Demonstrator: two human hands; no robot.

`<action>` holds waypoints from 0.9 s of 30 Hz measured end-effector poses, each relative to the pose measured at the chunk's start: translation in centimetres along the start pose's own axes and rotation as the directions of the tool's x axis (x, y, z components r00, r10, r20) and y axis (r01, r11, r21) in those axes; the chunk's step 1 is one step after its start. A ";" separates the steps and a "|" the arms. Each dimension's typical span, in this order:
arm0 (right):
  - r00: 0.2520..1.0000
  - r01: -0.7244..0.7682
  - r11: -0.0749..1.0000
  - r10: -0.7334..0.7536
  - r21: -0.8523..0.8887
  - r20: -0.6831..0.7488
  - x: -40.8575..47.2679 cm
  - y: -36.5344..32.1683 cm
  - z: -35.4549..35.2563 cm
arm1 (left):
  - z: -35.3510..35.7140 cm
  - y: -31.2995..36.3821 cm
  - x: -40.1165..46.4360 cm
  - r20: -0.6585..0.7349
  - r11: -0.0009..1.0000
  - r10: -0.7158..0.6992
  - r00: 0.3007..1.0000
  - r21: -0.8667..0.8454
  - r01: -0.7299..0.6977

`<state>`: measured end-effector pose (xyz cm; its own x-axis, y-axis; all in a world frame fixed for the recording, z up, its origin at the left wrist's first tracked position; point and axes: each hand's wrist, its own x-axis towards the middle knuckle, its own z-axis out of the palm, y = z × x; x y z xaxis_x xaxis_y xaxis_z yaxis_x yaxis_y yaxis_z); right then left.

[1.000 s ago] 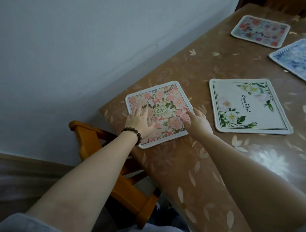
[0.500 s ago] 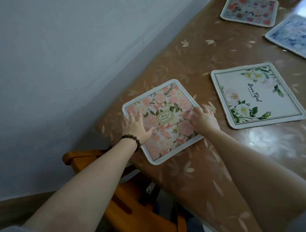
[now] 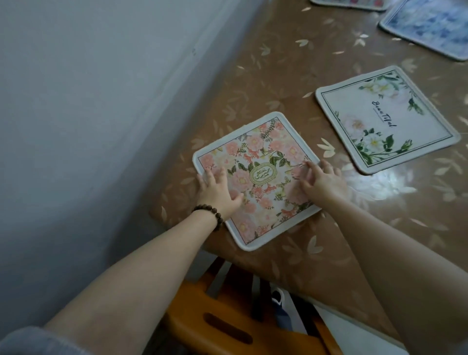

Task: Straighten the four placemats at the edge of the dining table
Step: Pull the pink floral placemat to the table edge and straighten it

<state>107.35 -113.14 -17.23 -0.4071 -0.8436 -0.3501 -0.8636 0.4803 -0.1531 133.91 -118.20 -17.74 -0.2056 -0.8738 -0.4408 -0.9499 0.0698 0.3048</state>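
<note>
A pink floral placemat (image 3: pixel 263 157) lies at the near left corner of the brown table (image 3: pixel 278 76), turned at an angle to the table edge. My left hand (image 3: pixel 219 191), with a bead bracelet at the wrist, presses flat on its left side. On the mat's right edge rests my right hand (image 3: pixel 323 183), fingers spread. A white placemat with green leaves (image 3: pixel 385 119) lies to the right, also skewed. Further back are a blue placemat (image 3: pixel 428 27) and the edge of a red floral placemat (image 3: pixel 354 3).
A grey wall (image 3: pixel 88 114) runs along the table's left side. An orange wooden chair (image 3: pixel 228 321) stands under the near table edge below my arms.
The pink placemat has turned clockwise under both hands and slid nearer the table's front edge. The view has tilted down, so the far placemats sit at the top.
</note>
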 end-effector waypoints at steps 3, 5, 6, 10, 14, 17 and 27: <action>0.998 -0.057 0.998 0.057 0.008 -0.010 -1.9 0.2 0.7 | -0.5 0.2 1.7 0.037 0.993 0.062 0.997 0.093 -0.065; 0.994 -0.102 0.994 0.103 0.037 -0.033 -3.4 0.1 1.4 | -0.7 0.6 2.8 0.064 0.980 0.100 0.993 0.165 -0.109; 0.990 -0.129 0.990 0.131 0.051 -0.043 -4.1 0.1 1.7 | -0.8 0.8 3.4 0.071 0.971 0.117 0.991 0.201 -0.129; 0.971 -0.215 0.972 0.223 0.096 -0.084 -7.3 -0.6 3.0 | -2.0 2.3 5.9 0.110 0.934 0.204 0.973 0.277 -0.227; 0.956 -0.263 0.950 0.280 0.169 -0.089 -9.8 -1.2 4.2 | -3.6 4.3 8.2 0.143 0.944 0.255 0.956 0.178 -0.278; 0.960 -0.241 0.951 0.262 0.191 -0.093 -10.0 -1.0 4.1 | -3.7 4.7 7.9 0.111 0.957 0.255 0.961 0.114 -0.267; 0.992 0.102 0.989 -0.093 0.108 -0.086 -2.7 1.1 1.6 | 3.5 3.3 -3.3 0.034 0.980 0.144 0.989 0.135 -0.147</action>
<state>107.94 -109.95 -17.99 -0.3489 -0.9022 -0.2534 -0.8636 0.4146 -0.2870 130.64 -113.38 -18.27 -0.3479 -0.8378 -0.4209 -0.9323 0.2618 0.2495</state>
